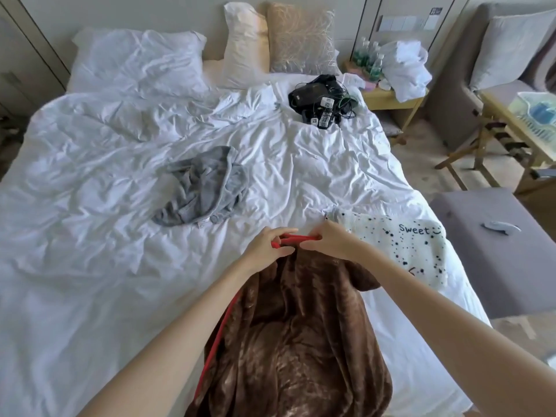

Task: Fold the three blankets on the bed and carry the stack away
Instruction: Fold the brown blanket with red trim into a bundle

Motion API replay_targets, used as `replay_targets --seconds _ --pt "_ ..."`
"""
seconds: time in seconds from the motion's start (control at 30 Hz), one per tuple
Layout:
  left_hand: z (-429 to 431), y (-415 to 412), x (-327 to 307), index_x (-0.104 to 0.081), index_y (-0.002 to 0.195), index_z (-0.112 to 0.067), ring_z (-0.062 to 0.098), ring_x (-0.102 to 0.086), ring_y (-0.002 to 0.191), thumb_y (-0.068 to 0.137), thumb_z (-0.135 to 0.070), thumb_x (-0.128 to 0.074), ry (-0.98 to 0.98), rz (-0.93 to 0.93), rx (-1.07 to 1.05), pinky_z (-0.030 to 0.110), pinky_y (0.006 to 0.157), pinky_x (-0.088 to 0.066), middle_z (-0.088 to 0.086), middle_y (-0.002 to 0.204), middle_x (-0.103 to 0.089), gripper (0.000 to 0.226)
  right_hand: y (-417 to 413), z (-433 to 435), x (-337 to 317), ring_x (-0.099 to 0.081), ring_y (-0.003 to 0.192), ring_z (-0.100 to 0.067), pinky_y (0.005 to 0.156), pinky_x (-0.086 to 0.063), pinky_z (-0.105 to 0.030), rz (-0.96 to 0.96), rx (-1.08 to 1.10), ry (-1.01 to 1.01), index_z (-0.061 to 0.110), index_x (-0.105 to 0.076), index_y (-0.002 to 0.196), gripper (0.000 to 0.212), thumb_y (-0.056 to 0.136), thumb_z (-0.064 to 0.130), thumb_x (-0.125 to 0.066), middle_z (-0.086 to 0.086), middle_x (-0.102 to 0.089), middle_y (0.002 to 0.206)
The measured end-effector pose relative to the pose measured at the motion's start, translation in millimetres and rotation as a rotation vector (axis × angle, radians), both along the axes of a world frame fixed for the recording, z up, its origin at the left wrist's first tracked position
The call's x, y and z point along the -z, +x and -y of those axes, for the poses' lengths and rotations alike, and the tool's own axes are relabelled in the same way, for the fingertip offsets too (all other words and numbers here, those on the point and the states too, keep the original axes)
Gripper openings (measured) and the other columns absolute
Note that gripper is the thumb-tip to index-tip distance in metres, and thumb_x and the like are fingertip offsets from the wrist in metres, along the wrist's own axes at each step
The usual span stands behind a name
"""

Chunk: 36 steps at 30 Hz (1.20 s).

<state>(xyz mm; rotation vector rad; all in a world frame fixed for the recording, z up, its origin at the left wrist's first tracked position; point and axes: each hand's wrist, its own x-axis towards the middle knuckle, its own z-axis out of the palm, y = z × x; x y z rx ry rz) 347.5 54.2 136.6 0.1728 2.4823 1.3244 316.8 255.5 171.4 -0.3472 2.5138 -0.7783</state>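
Observation:
A brown plush blanket [294, 335] with a red trim hangs from my hands down toward the bed's near edge. My left hand [266, 249] and my right hand [326, 240] pinch its red top edge close together, just above the white bedding. A white blanket [400, 251] with black dots and the word "Sweet" lies folded flat on the bed, right beside my right hand. A grey blanket [204, 188] lies crumpled in the middle of the bed, beyond my left hand.
The bed [90, 236] is covered in a rumpled white duvet, with pillows at the head. A black pile of devices and cables [323, 100] lies near the far right corner. A grey bench [499, 254] stands right of the bed; a nightstand [391, 97] with bottles beyond.

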Motion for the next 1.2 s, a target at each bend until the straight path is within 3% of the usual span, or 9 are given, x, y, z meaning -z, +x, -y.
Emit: replay_targets --seconds 0.1,0.2,0.43,0.67,0.77,0.87,1.0,1.07,1.2 --pt "-4 0 1 -0.07 0.095 -0.03 0.014 -0.056 0.085 0.087 -0.032 -0.071 -0.005 -0.007 0.0 0.029 0.085 -0.049 0.002 0.095 -0.051 0.008 3 -2 -4 -0.037 0.042 -0.006 0.043 -0.027 -0.016 0.022 -0.017 -0.041 0.006 -0.068 0.07 0.027 0.081 0.031 -0.07 0.003 -0.046 0.051" --pt "-3 -1 3 -0.062 0.081 -0.035 0.008 -0.053 0.078 0.089 -0.033 -0.069 -0.083 -0.062 -0.023 0.027 0.079 -0.046 -0.004 0.09 -0.05 0.011 6 -9 -8 -0.04 0.046 -0.011 0.05 -0.031 -0.025 0.017 -0.016 -0.022 0.006 -0.069 0.07 0.023 0.078 0.028 -0.071 0.0 -0.048 0.052" --pt "11 -7 7 -0.057 0.078 -0.035 -0.002 -0.046 0.067 0.089 -0.032 -0.068 -0.197 -0.145 -0.183 0.019 0.061 -0.032 -0.012 0.081 -0.042 0.015 10 -36 -19 -0.046 0.054 -0.017 0.052 -0.035 -0.028 -0.112 -0.014 0.239 0.011 -0.066 0.067 0.02 0.081 0.025 -0.065 -0.004 -0.052 0.06" --pt "19 -14 6 -0.058 0.08 -0.031 0.02 -0.06 0.078 0.09 -0.03 -0.067 -0.202 -0.096 -0.262 0.037 0.08 -0.049 0.006 0.1 -0.054 0.013 11 -58 -36 -0.063 0.073 -0.029 0.065 -0.051 -0.04 -0.17 0.027 0.216 0.006 -0.071 0.088 0.016 0.089 0.019 -0.063 -0.015 -0.068 0.081" --pt "18 -10 9 -0.058 0.094 -0.022 0.017 -0.057 0.08 0.087 -0.026 -0.071 -0.193 -0.079 -0.269 0.036 0.084 -0.049 0.008 0.111 -0.053 0.015 16 -58 -36 -0.05 0.053 -0.018 0.051 -0.042 -0.029 -0.108 0.102 0.051 0.012 -0.064 0.1 0.015 0.085 0.007 -0.061 -0.007 -0.061 0.07" --pt "24 -2 9 -0.044 0.127 -0.013 0.027 -0.055 0.105 0.082 -0.017 -0.078 -0.193 0.125 -0.335 0.037 0.094 -0.047 0.014 0.133 -0.04 0.057 25 -56 -35 -0.035 0.049 -0.015 0.046 -0.029 -0.022 0.06 0.207 -0.231 0.018 -0.057 0.102 0.026 0.083 0.0 -0.06 -0.01 -0.046 0.062" --pt "38 16 13 -0.01 0.152 -0.002 0.034 -0.034 0.139 0.081 -0.003 -0.075 -0.023 0.502 -0.606 0.042 0.114 -0.033 0.02 0.155 -0.024 0.096 44 -42 -30 -0.047 0.062 -0.018 0.054 -0.044 -0.02 0.227 0.277 -0.411 0.017 -0.074 0.084 0.026 0.086 -0.002 -0.056 -0.01 -0.052 0.07" --pt "43 29 14 -0.027 0.146 0.004 0.038 -0.048 0.13 0.078 0.009 -0.073 0.192 0.568 -0.756 0.048 0.109 -0.04 0.024 0.144 -0.044 0.083 55 -33 -27 -0.055 0.072 -0.017 0.067 -0.052 -0.025 0.275 0.281 -0.453 0.015 -0.078 0.085 0.03 0.087 -0.001 -0.052 -0.009 -0.062 0.079" --pt "47 63 6 -0.063 0.108 0.008 0.03 -0.066 0.083 0.082 0.013 -0.064 0.499 0.737 -0.785 0.045 0.092 -0.052 0.018 0.086 -0.071 0.027 74 -14 -27 -0.067 0.097 -0.026 0.083 -0.058 -0.034 0.415 0.26 -0.585 0.001 -0.074 0.102 0.045 0.082 -0.012 -0.036 -0.019 -0.068 0.109"
